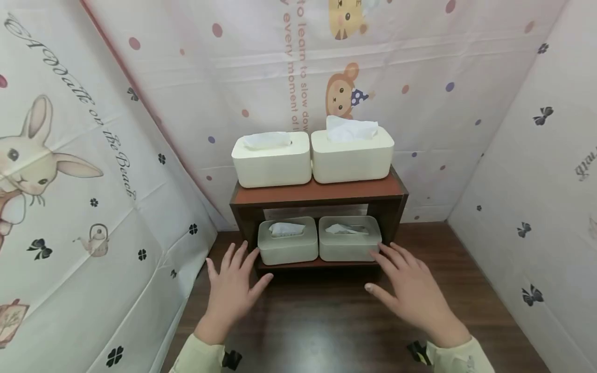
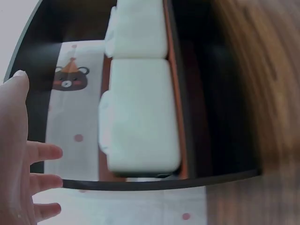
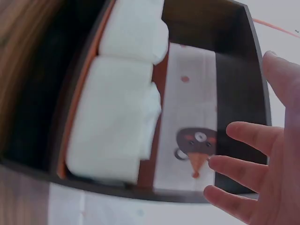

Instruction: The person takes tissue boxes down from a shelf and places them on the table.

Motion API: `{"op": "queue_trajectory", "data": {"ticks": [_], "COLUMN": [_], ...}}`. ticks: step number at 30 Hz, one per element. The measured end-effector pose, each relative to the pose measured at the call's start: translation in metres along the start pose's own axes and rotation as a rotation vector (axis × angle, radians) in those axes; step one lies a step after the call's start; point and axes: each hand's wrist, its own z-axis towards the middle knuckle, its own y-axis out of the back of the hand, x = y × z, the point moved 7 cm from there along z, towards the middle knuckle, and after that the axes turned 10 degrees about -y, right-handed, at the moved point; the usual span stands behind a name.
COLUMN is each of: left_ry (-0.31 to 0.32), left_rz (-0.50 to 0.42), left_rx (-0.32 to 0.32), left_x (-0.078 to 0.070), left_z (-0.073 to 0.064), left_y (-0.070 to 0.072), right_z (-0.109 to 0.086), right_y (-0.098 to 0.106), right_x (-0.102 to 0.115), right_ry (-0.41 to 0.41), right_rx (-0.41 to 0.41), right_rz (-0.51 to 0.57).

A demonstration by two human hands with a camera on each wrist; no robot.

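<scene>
A small two-level shelf (image 1: 322,195) with a red-brown top holds tissue boxes on both levels. Two white tissue boxes stand side by side on top, a left one (image 1: 272,170) and a right one (image 1: 353,165). Below are two more, a left lower box (image 1: 288,252) and a right lower box (image 1: 350,249), tissue showing at each opening. My left hand (image 1: 232,290) is spread, its fingertips by the shelf's lower left side. On the other side my right hand (image 1: 414,291) has its fingers extended near the right lower box; contact cannot be told. Both wrist views show fingers holding nothing.
The shelf stands on a dark wooden tabletop (image 1: 312,331). Printed cloth surrounds it: a back cloth (image 1: 261,67) behind, a left cloth (image 1: 154,223) and a right cloth (image 1: 527,181) at the sides.
</scene>
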Motion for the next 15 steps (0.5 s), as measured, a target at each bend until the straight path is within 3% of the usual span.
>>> {"op": "queue_trajectory", "data": {"ticks": [6, 10, 15], "left_ry": [-0.003, 0.015, 0.047], "left_rz": [-0.013, -0.018, -0.026], "left_rx": [-0.071, -0.123, -0.143], "left_x": [0.009, 0.017, 0.024], "left_z": [0.016, 0.028, 0.041], "left_y": [0.027, 0.047, 0.07], "right_z": [0.014, 0.024, 0.036], "right_y": [0.039, 0.064, 0.092], "right_x": [-0.016, -0.027, -0.041], "right_ry": [-0.012, 0.005, 0.027], "right_rx": [-0.019, -0.075, -0.138], "right_rz": [-0.029, -0.045, -0.072]}}
